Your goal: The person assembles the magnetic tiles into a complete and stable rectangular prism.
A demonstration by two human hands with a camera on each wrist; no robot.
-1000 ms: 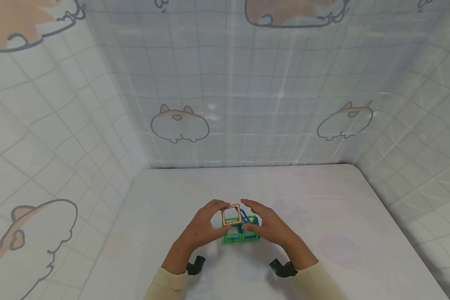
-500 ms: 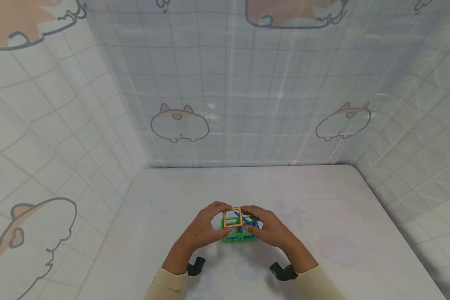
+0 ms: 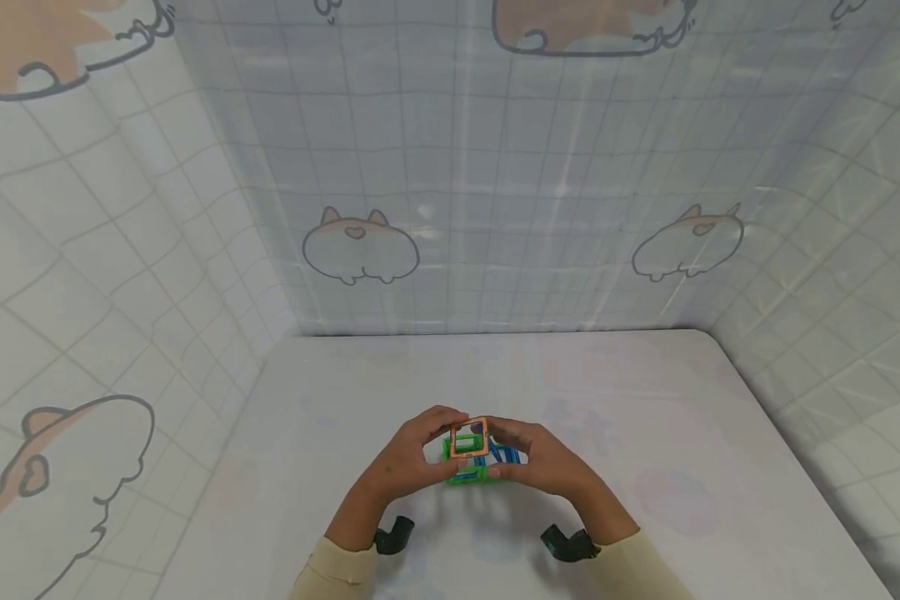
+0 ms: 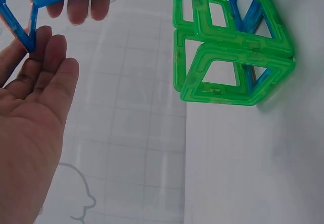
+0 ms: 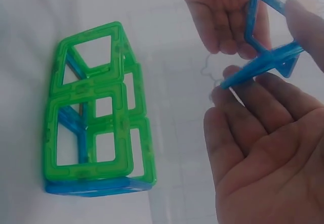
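Observation:
My left hand (image 3: 412, 454) pinches an orange square magnetic tile (image 3: 453, 442) between thumb and fingers. Blue magnetic tiles (image 5: 263, 64) are joined to it at angles, as both wrist views show. From the other side my right hand (image 3: 536, 454) holds a blue tile of this piece between thumb and fingertips. The hands face each other, fingertips close together. Under and just beyond them stands a box-like frame of green and blue magnetic tiles (image 4: 238, 47), two squares long, partly hidden by the hands in the head view. The held piece is apart from this frame in the wrist views.
The frame stands on a white table (image 3: 345, 375) with faint printed patterns. Sheets with a grid and cartoon dogs (image 3: 360, 250) hang at the back and both sides. A dark camera mount (image 3: 568, 543) sits at each wrist.
My right fingers have come in from apart and now grip the blue tile. The orange tile has shifted slightly right and down, and its angle has turned a little.

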